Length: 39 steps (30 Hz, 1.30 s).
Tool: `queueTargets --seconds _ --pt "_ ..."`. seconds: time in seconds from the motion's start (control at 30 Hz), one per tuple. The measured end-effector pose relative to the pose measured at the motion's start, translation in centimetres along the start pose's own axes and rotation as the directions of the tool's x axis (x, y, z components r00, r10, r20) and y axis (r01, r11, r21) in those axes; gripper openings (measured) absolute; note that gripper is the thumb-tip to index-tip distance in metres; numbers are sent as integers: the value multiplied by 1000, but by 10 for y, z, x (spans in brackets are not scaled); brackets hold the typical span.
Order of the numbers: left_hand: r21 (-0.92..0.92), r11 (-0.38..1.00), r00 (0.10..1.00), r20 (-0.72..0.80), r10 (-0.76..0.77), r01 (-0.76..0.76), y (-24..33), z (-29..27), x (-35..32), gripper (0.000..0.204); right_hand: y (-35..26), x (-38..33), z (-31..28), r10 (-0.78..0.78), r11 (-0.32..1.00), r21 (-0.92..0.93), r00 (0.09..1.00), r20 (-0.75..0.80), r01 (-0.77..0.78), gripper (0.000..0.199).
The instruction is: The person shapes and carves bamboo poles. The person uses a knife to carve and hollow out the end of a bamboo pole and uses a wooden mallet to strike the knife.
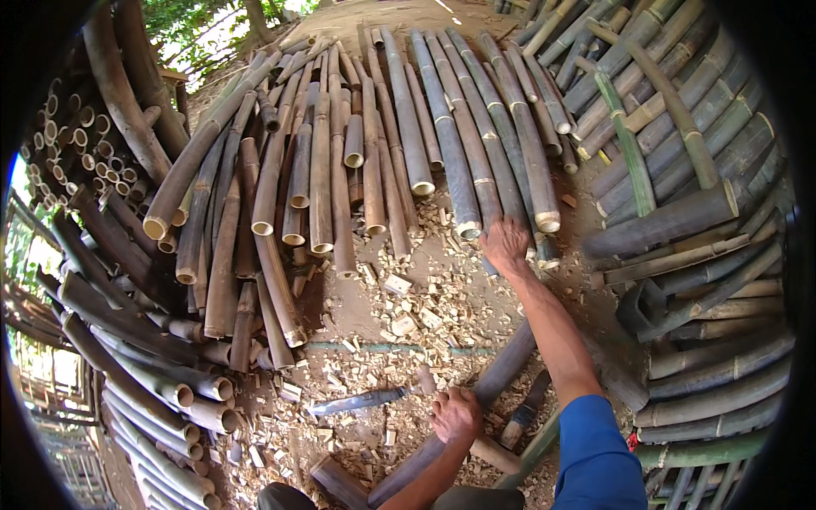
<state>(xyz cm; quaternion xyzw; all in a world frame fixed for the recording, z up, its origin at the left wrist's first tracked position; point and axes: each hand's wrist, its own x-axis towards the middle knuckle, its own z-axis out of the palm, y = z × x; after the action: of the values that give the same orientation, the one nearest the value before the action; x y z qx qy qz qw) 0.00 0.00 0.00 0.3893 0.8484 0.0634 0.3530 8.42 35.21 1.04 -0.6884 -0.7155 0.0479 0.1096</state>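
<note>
My left hand grips the wooden handle of a long-bladed chopping knife, whose dark blade points left just above the chip-covered ground. My right hand stretches forward on a blue-sleeved arm and rests on the cut end of a dark bamboo pole in the pile ahead; its fingers lie on the pole end, and whether they close around it is hidden. A thick bamboo pole lies diagonally under my left hand, running from the lower middle up toward the right.
Cut bamboo poles fan out ahead, and more are stacked at the left and right. Wood chips litter the dirt. A short wooden block lies near the bottom edge.
</note>
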Motion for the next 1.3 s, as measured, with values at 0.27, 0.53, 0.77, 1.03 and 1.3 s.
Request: queueTargets --seconds 0.27,0.53,0.77,1.03,1.3 --pt "45 999 1000 -24 20 -19 -4 2 5 42 -60 36 56 74 974 -204 987 -139 -102 60" --pt "30 998 998 -40 49 -48 5 0 6 40 -45 56 52 117 980 -160 993 -5 -116 71" --pt "9 999 992 -113 48 -47 -4 5 3 36 -20 -18 -4 -8 581 715 875 484 -390 85" --pt "5 999 997 -68 44 -44 4 6 -3 40 -30 -107 23 -239 -269 753 799 552 -601 49" --pt "-2 999 994 -104 40 -40 0 8 3 41 -47 -104 16 -131 -122 806 814 565 -579 49"
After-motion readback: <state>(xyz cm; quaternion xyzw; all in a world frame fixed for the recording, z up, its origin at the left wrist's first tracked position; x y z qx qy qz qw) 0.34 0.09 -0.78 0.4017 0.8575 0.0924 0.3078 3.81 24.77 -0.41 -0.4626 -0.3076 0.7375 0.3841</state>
